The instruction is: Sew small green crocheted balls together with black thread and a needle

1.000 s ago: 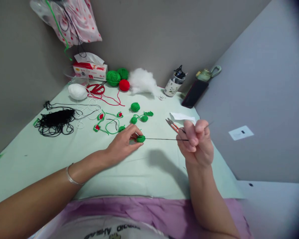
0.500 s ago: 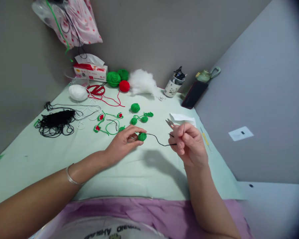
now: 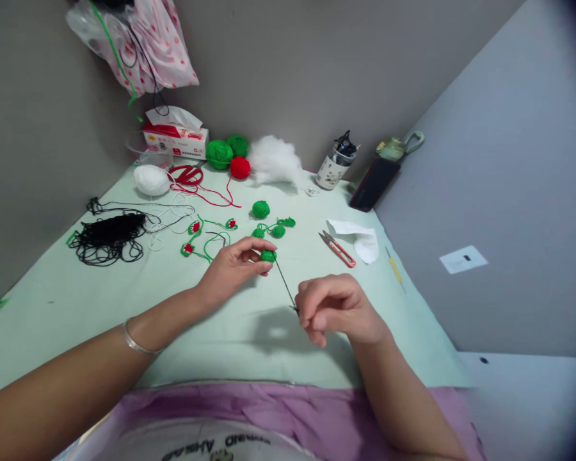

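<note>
Between the thumb and fingers of my left hand (image 3: pixel 237 264) is a small green crocheted ball (image 3: pixel 268 256). A black yarn strand (image 3: pixel 285 282) runs taut from the ball down to my right hand (image 3: pixel 338 310), whose fingers are closed on it. Whether a needle is also in those fingers I cannot make out. Beyond the left hand lie more green crocheted balls (image 3: pixel 278 231) with yarn tails. Small red-and-green crocheted pieces (image 3: pixel 194 226) lie to its left. Orange-handled thread snips (image 3: pixel 338 250) rest beyond my right hand.
Black yarn (image 3: pixel 112 237) lies loose at the left. Along the back stand a tissue box (image 3: pixel 177 141), green yarn balls (image 3: pixel 219 154), white stuffing (image 3: pixel 276 160), a pen cup (image 3: pixel 335 168) and a dark bottle (image 3: pixel 377 182). A yellow crochet hook (image 3: pixel 394 266) lies right, near a white tissue (image 3: pixel 366 243).
My right hand has moved down and toward me, and the black yarn has gone from slack to taut. The snips and tissue are now uncovered. The left hand has shifted slightly left with the ball.
</note>
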The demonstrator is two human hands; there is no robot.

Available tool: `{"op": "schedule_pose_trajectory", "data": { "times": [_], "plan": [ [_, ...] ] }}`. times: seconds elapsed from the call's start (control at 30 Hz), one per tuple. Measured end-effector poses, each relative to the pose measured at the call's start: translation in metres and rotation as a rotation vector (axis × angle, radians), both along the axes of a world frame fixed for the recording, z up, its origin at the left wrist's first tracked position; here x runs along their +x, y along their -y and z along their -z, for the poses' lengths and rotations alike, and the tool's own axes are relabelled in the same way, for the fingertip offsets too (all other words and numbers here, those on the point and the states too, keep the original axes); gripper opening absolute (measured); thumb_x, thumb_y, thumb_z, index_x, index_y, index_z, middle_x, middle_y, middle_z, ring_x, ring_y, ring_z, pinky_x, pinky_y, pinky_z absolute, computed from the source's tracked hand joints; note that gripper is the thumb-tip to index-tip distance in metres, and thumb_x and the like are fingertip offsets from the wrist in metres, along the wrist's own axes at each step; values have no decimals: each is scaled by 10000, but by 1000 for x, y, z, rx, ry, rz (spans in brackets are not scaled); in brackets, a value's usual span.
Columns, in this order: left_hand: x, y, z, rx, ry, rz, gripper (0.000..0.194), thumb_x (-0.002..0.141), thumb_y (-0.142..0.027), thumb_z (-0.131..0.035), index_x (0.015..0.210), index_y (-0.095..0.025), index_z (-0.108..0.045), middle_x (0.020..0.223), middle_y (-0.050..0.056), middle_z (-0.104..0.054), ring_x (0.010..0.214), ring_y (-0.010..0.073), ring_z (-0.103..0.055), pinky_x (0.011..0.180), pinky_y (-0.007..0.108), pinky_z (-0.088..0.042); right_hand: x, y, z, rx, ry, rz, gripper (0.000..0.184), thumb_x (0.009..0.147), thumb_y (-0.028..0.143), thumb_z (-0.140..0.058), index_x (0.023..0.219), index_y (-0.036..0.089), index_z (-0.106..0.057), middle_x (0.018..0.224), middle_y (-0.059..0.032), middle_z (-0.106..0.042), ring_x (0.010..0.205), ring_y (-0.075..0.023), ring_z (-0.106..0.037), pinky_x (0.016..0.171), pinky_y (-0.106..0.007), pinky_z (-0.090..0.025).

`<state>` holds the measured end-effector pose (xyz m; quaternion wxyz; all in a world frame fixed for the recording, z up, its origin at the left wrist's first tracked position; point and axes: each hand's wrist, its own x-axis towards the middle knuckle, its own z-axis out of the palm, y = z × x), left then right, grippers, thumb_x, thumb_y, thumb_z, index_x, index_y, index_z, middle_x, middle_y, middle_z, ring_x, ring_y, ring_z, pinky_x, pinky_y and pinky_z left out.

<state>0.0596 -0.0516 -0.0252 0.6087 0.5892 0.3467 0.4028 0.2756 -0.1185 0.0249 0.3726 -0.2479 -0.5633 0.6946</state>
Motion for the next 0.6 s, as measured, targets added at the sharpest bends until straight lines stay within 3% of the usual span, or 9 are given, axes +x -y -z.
{"op": "schedule_pose_trajectory", "data": {
  "times": [0.17, 0.27, 0.37, 0.47, 0.6],
  "plan": [
    [-1, -4, 0, -155, 174, 55, 381, 807, -277, -780, 1160, -217, -652, 897, 1, -693, 828, 152, -690, 836, 300, -529, -10, -5, 9, -99, 49, 27, 93, 864, 252, -744, 908, 170, -740, 685, -13, -660, 491, -74, -597, 439, -167, -455],
    [-1, -6, -1, -173, 216, 32, 373, 806, -296, -785, 1151, -216, -667, 932, -1, -683, 810, 141, -690, 831, 301, -540, -14, -12, 15, -52, 11, 165, 84, 866, 272, -742, 873, 189, -746, 677, 5, -635, 485, -57, -545, 449, -172, -423],
    [-1, -6, -3, -179, 217, 10, 363, 794, -308, -800, 1127, -219, -684, 907, -10, -680, 794, 134, -685, 823, 287, -534, -19, -20, 19, -2, 18, 343, 93, 829, 290, -773, 809, 201, -758, 795, -6, -635, 551, -58, -510, 489, -199, -404],
    [-2, -5, -3, -166, 203, 7, 333, 798, -304, -802, 1105, -224, -700, 856, -11, -698, 811, 132, -682, 821, 260, -514, -22, -24, 22, 3, 117, 488, 103, 807, 313, -787, 809, 212, -765, 758, 7, -601, 559, -67, -455, 496, -217, -359],
    [-2, -4, -3, -165, 218, 3, 309, 789, -289, -814, 1074, -232, -708, 838, -11, -722, 799, 126, -679, 801, 247, -503, -25, -23, 23, 55, 274, 569, 129, 808, 325, -777, 810, 198, -754, 680, 21, -558, 559, -77, -422, 511, -236, -331]
  ]
}}
